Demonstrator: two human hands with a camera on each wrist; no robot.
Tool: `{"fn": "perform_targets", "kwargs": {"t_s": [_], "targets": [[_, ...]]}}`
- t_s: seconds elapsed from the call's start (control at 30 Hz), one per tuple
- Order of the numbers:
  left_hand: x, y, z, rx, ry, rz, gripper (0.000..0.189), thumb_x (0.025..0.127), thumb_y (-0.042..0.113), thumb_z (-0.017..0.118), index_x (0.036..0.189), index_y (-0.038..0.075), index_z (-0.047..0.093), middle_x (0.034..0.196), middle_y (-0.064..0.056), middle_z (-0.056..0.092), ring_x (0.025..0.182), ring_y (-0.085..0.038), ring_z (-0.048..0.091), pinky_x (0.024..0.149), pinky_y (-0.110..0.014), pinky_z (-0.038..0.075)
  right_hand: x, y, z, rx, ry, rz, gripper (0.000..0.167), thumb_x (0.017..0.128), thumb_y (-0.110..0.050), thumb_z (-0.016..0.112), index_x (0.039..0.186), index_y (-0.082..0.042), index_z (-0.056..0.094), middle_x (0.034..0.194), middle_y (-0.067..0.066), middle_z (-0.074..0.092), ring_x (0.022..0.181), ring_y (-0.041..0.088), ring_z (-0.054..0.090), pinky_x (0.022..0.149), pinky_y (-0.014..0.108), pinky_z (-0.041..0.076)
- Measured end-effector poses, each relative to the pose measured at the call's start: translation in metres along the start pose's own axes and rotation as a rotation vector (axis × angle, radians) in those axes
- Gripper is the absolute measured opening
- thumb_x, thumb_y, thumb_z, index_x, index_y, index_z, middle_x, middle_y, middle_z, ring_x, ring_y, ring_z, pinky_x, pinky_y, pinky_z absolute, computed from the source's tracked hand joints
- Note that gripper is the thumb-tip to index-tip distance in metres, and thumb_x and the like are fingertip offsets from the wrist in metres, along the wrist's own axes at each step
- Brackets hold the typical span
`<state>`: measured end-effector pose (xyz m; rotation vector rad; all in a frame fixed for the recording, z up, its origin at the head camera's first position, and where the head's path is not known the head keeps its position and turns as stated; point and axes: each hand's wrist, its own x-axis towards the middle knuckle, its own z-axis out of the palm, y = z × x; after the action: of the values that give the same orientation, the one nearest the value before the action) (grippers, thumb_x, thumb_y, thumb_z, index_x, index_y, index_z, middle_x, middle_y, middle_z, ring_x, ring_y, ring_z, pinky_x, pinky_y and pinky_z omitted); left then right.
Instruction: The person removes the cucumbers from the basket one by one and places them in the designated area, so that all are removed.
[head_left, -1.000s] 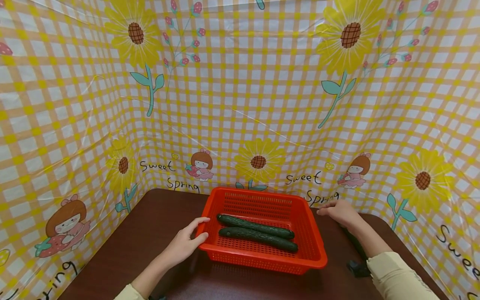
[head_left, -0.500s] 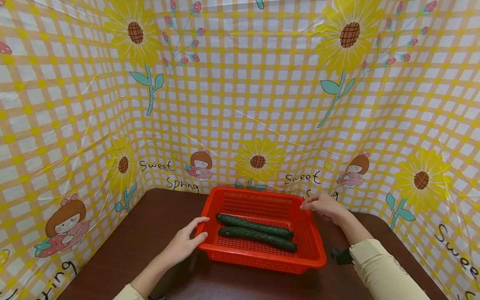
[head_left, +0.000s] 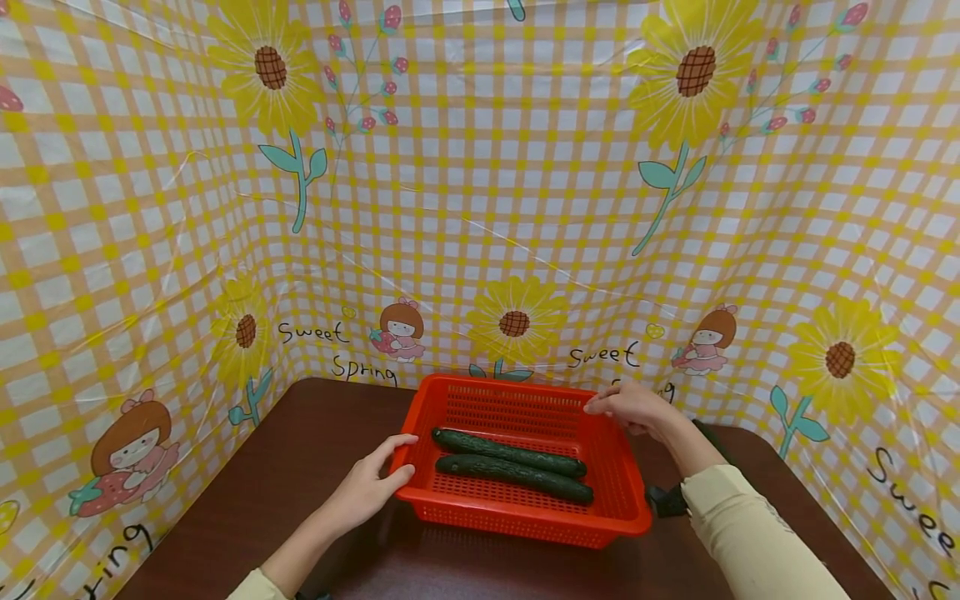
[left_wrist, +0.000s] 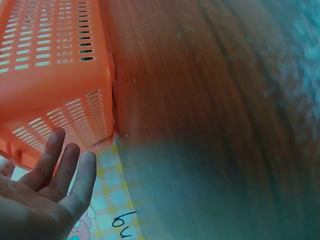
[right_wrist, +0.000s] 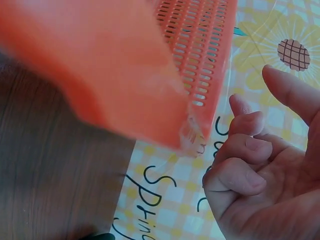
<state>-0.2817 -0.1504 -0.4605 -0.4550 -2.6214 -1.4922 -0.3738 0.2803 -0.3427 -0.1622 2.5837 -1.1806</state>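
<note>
A red plastic basket [head_left: 517, 525] with slotted walls stands on the table. Two dark green cucumbers [head_left: 513, 477] lie side by side inside it. My left hand [head_left: 366, 490] holds the basket's left rim, thumb and index finger over the edge; in the left wrist view the other fingers [left_wrist: 70, 172] lie outside the wall. At the far right corner my right hand [head_left: 637, 408] hovers by the rim. In the right wrist view its fingers [right_wrist: 245, 175] are loosely curled, thumb apart, with nothing between them.
Behind my right forearm a long dark green thing [head_left: 708, 435], partly hidden, lies on the brown table [head_left: 300, 450]. A checked cloth [head_left: 480, 225] with flowers hangs around the table's back and sides. A black wrist device [head_left: 667, 502] is by my right sleeve.
My right hand has moved left, from beside the basket's right side to its far right corner. The left hand, basket and cucumbers stay as they were.
</note>
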Motion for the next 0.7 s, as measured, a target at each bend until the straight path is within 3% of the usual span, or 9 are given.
{"fn": "perform_targets", "kwargs": {"t_s": [0.23,0.47,0.7], "targets": [[-0.001,0.001,-0.001,-0.021,-0.011,-0.003,0.044,0.099,0.027,0.064,0.141,0.027,0.054,0.126,-0.006,0.060,0.106,-0.022,0.051,0.087,-0.041,0.043,0.004,-0.008,0.003,0.009,-0.037,-0.025,0.044,0.097,-0.027,0.066,0.129,0.002,0.065,0.048,-0.007,0.033,0.042,0.007,0.023,0.046,0.027,0.026],[-0.001,0.001,-0.001,-0.029,-0.010,-0.003,0.043,0.099,0.027,0.064,0.141,0.028,0.054,0.134,-0.006,0.059,0.111,-0.021,0.053,0.092,-0.044,0.045,0.010,-0.016,0.011,0.001,-0.062,0.002,0.044,0.096,-0.029,0.068,0.128,0.001,0.065,0.052,-0.006,0.033,0.044,0.008,0.023,0.045,0.024,0.026],[0.000,0.001,-0.001,-0.012,-0.012,-0.005,0.044,0.099,0.028,0.064,0.142,0.027,0.053,0.135,-0.007,0.058,0.109,-0.023,0.051,0.088,-0.042,0.043,0.020,-0.016,0.021,0.036,-0.086,0.033,0.042,0.094,-0.029,0.070,0.126,-0.002,0.068,0.052,-0.007,0.036,0.043,0.007,0.025,0.044,0.024,0.027]]}}
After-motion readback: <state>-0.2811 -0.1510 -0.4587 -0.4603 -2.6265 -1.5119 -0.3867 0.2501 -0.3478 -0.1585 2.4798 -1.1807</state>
